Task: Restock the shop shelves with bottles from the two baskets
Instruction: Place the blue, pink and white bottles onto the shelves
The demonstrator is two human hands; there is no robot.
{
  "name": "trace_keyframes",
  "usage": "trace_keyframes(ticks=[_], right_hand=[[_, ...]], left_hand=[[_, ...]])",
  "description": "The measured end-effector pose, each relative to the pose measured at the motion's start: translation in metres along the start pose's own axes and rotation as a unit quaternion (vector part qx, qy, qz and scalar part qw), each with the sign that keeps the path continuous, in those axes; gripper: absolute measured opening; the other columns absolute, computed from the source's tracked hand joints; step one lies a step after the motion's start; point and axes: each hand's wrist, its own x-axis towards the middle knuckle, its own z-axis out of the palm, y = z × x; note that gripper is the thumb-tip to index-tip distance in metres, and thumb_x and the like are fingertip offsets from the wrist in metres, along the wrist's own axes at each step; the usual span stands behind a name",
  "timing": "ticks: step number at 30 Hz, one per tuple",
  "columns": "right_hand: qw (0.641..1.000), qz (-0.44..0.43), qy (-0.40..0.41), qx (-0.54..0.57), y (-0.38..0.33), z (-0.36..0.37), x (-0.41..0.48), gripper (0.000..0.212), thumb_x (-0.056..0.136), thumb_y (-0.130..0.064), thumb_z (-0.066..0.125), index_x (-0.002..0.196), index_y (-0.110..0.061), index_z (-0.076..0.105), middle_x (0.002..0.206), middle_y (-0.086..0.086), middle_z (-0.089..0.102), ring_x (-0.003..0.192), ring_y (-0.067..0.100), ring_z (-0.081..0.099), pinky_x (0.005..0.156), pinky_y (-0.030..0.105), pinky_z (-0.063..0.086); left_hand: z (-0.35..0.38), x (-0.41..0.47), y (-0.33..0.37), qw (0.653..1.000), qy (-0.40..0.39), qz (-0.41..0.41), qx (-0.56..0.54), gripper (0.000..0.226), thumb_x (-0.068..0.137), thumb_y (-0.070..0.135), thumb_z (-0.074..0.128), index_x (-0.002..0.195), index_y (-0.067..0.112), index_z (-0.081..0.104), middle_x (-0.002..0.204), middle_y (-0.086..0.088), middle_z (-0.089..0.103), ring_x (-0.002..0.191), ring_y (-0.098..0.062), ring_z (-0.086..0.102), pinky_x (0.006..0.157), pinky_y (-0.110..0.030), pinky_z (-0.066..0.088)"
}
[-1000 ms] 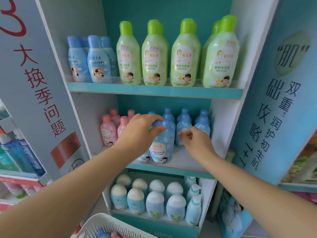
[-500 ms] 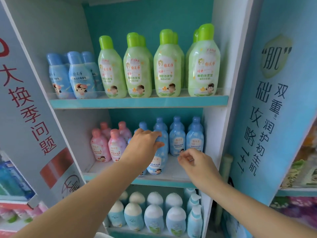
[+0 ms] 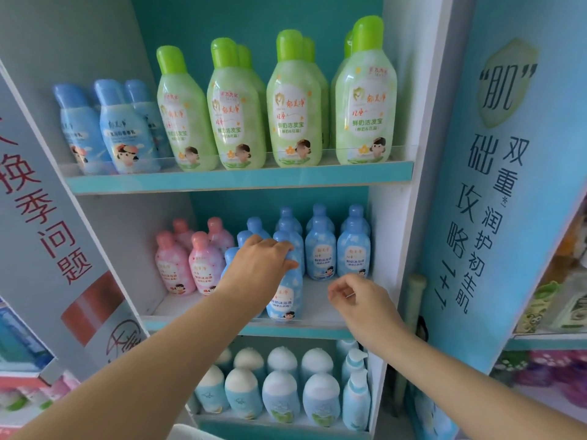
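Blue bottle [image 3: 285,296], white cloud print, upright

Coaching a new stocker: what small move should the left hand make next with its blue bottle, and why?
Probably slide the blue bottle back toward its row: the left hand grips its top, and it stands upright near the middle shelf's front edge, ahead of the others.

Buried under left hand [image 3: 259,265]: cap of front blue bottle [image 3: 286,300]. Cropped to a sliver at bottom edge: white basket [image 3: 189,432]. Unclear whether anything pinched in right hand [image 3: 360,301].
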Motion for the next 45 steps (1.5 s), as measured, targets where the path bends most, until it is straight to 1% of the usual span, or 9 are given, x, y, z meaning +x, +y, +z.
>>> trace_keyframes(ticks=[16, 20, 22, 25, 28, 32, 35, 40, 45], right_hand=[[1.000, 0.023, -0.015, 0.003, -0.001, 0.016, -0.002, 0.003, 0.091, -0.021, 0.057, 0.091, -0.021, 0.059, 0.094, -0.007, 0.062, 0.084, 0.010, 0.058, 0.078, 0.022, 0.047], [1.000, 0.028, -0.015, 0.001, -0.004, 0.018, -0.005, 0.002, 0.091, -0.022, 0.056, 0.091, -0.022, 0.059, 0.091, -0.009, 0.060, 0.084, 0.011, 0.058, 0.080, 0.026, 0.049], [0.999, 0.029, -0.018, -0.001, -0.006, 0.020, -0.008, 0.002, 0.091, -0.022, 0.056, 0.091, -0.022, 0.058, 0.089, -0.011, 0.058, 0.083, 0.011, 0.057, 0.078, 0.024, 0.047], [0.999, 0.032, -0.021, 0.003, -0.010, 0.024, -0.015, 0.005, 0.091, -0.024, 0.057, 0.094, -0.021, 0.057, 0.086, -0.012, 0.056, 0.082, 0.011, 0.055, 0.076, 0.023, 0.045], [0.999, 0.038, -0.032, 0.000, -0.011, 0.038, -0.028, 0.013, 0.091, -0.027, 0.056, 0.102, -0.020, 0.054, 0.081, -0.018, 0.048, 0.077, 0.007, 0.052, 0.067, 0.021, 0.041], [0.997, 0.048, -0.067, 0.010, -0.011, 0.066, -0.050, 0.020, 0.091, -0.027, 0.057, 0.108, -0.017, 0.054, 0.081, -0.014, 0.052, 0.073, 0.007, 0.052, 0.063, 0.021, 0.041], [0.995, 0.049, -0.091, -0.005, -0.010, 0.092, -0.068, 0.022, 0.090, -0.026, 0.058, 0.109, -0.015, 0.057, 0.081, -0.014, 0.052, 0.080, 0.013, 0.053, 0.071, 0.025, 0.041], [0.987, 0.062, -0.142, -0.032, -0.007, 0.140, -0.093, 0.023, 0.090, -0.026, 0.058, 0.109, -0.014, 0.057, 0.082, -0.011, 0.050, 0.084, 0.012, 0.052, 0.074, 0.024, 0.040], [0.974, 0.085, -0.201, -0.056, -0.005, 0.179, -0.104, 0.026, 0.089, -0.031, 0.059, 0.110, -0.016, 0.055, 0.089, -0.008, 0.054, 0.083, 0.011, 0.054, 0.072, 0.022, 0.040]], left_hand=[[-0.003, -0.009, -0.005, 0.999, -0.031, 0.011, 0.022, 0.051, 0.094, 0.042, 0.045, 0.140, 0.021, 0.036, 0.129, -0.003, 0.042, 0.115, -0.025, 0.043, 0.092, -0.030, 0.036], [-0.007, -0.020, -0.008, 1.000, 0.011, 0.013, -0.002, 0.049, 0.091, 0.039, 0.053, 0.135, 0.020, 0.044, 0.128, -0.004, 0.040, 0.110, -0.028, 0.045, 0.096, -0.038, 0.042], [-0.010, -0.031, -0.013, 0.998, 0.044, 0.032, -0.012, 0.043, 0.088, 0.035, 0.060, 0.126, 0.016, 0.054, 0.120, -0.008, 0.047, 0.098, -0.031, 0.051, 0.089, -0.044, 0.047], [-0.016, -0.061, -0.022, 0.996, 0.070, 0.031, -0.037, 0.041, 0.087, 0.040, 0.050, 0.117, 0.014, 0.060, 0.110, -0.008, 0.052, 0.086, -0.029, 0.057, 0.076, -0.040, 0.052], [-0.005, -0.109, -0.033, 0.995, 0.076, -0.015, -0.068, 0.035, 0.089, 0.036, 0.051, 0.112, 0.013, 0.062, 0.107, -0.007, 0.053, 0.090, -0.026, 0.059, 0.077, -0.036, 0.051], [0.022, -0.176, -0.054, 0.995, 0.018, -0.079, -0.063, 0.035, 0.091, 0.038, 0.051, 0.116, 0.016, 0.062, 0.107, -0.002, 0.051, 0.097, -0.023, 0.055, 0.087, -0.034, 0.047], [0.037, -0.212, -0.071, 0.988, -0.035, -0.132, -0.066, 0.033, 0.092, 0.035, 0.052, 0.118, 0.017, 0.061, 0.111, -0.001, 0.050, 0.104, -0.022, 0.051, 0.094, -0.033, 0.043], [0.053, -0.257, -0.100, 0.981, -0.095, -0.160, -0.056, 0.036, 0.092, 0.041, 0.044, 0.111, 0.017, 0.063, 0.107, -0.001, 0.052, 0.101, -0.023, 0.049, 0.092, -0.036, 0.044], [0.057, -0.285, -0.132, 0.967, -0.132, -0.213, -0.046, 0.029, 0.090, 0.032, 0.056, 0.113, 0.016, 0.063, 0.108, -0.004, 0.050, 0.103, -0.024, 0.051, 0.092, -0.034, 0.044]])
